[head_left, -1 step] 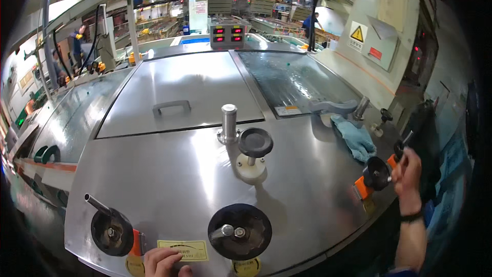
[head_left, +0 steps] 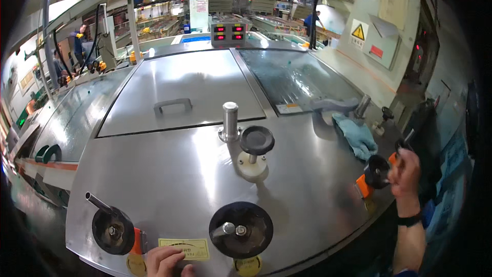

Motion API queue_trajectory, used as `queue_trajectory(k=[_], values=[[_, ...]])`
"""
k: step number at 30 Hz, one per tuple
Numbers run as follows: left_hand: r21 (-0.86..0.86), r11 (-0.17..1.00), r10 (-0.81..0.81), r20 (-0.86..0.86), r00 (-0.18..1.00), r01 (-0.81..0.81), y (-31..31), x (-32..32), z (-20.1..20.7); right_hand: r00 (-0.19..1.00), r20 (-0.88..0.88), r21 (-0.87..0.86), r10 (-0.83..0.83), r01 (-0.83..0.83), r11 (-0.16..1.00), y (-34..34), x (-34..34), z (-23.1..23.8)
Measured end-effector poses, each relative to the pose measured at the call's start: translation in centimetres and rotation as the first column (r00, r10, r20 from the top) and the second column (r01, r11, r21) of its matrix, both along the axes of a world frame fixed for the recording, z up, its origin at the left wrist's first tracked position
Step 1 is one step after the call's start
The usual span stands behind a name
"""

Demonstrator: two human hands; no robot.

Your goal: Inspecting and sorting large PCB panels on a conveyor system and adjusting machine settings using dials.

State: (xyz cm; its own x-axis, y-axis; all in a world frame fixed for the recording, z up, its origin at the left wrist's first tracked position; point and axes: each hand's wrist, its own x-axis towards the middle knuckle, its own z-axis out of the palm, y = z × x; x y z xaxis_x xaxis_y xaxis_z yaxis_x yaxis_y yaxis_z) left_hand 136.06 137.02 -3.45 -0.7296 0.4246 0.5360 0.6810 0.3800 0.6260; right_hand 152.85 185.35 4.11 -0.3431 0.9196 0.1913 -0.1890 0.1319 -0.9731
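My right hand [head_left: 406, 173] is closed at the rim of a small black handwheel [head_left: 377, 171] at the right front edge of a steel machine. Its fingers curl where the wheel's crank handle sits, and they hide that handle. Near the front edge, my left hand [head_left: 167, 262] rests with its fingers on the steel top [head_left: 169, 184], partly over a yellow label [head_left: 192, 249]; the lower frame edge cuts it off. Beside it stand a larger black handwheel [head_left: 251, 243] and another black handwheel [head_left: 105, 238] with a metal handle.
A black knob [head_left: 257, 140] and a steel post [head_left: 230, 120] rise from the middle of the top. Behind them lie a handled steel lid [head_left: 205, 87] and a wet glass window [head_left: 302, 79]. A blue cloth [head_left: 356, 136] lies at right. Red displays [head_left: 229, 33] stand at the back.
My right hand has shifted slightly left, its fingers now over the spot where the handwheel's handle tip showed. My left hand stays near the yellow label.
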Motion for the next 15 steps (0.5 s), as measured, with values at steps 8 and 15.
queue_trajectory(k=[8, 15], values=[[0.004, 0.999, 0.041, -0.061, 0.997, -0.040, 0.3, -0.1, 0.0, 0.997, -0.079, 0.059, 0.009, -0.005, 0.998, 1.0, 4.8, -0.8], [-0.015, 0.999, 0.034, -0.044, 0.998, -0.035, -0.4, -0.7, 0.2, 0.982, -0.105, -0.172, -0.158, 0.138, 0.975, 4.5, 0.0, 0.5]])
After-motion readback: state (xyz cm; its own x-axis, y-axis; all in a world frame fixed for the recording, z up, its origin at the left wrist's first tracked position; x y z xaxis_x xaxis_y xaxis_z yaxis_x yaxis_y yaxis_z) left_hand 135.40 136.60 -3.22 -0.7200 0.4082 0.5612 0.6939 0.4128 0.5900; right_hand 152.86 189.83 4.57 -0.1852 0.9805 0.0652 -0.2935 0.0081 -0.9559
